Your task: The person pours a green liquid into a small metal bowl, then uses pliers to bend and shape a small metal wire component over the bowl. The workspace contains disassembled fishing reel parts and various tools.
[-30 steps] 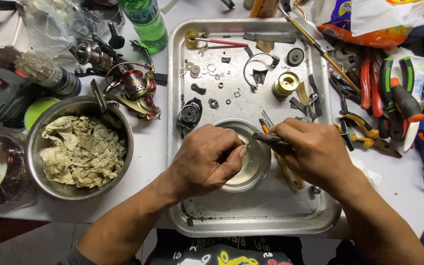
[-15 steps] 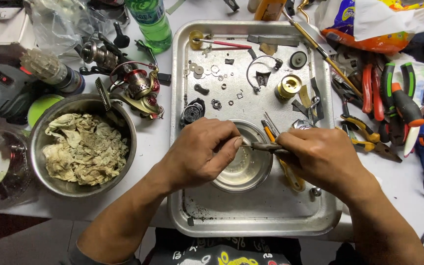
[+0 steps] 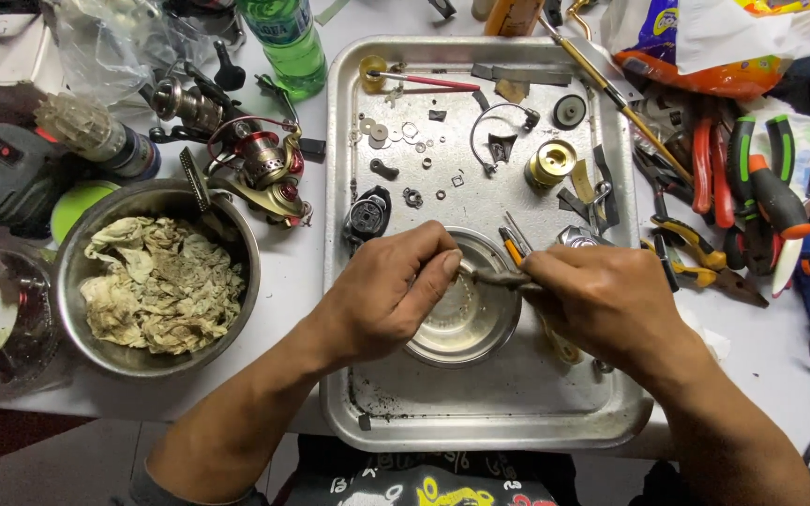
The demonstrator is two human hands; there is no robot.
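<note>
Both hands meet over a small steel bowl (image 3: 466, 323) of clear liquid that stands in a metal tray (image 3: 489, 412). My left hand (image 3: 391, 295) has its fingers pinched together at the bowl's rim, on something too small to make out. My right hand (image 3: 602, 300) grips a thin dark tool (image 3: 494, 276) whose tip points left toward the left fingers. Small washers, rings, a brass spool (image 3: 548, 164) and a black reel part (image 3: 367, 215) lie spread over the far half of the tray.
A steel pot (image 3: 72, 272) of soiled rags sits left of the tray. Fishing reels (image 3: 264, 173), a green bottle (image 3: 288, 42) and a dark canister (image 3: 11, 173) crowd the far left. Pliers and screwdrivers (image 3: 752, 187) are piled on the right.
The hands stay together over the bowl with only slight finger motion; the view has shifted a little.
</note>
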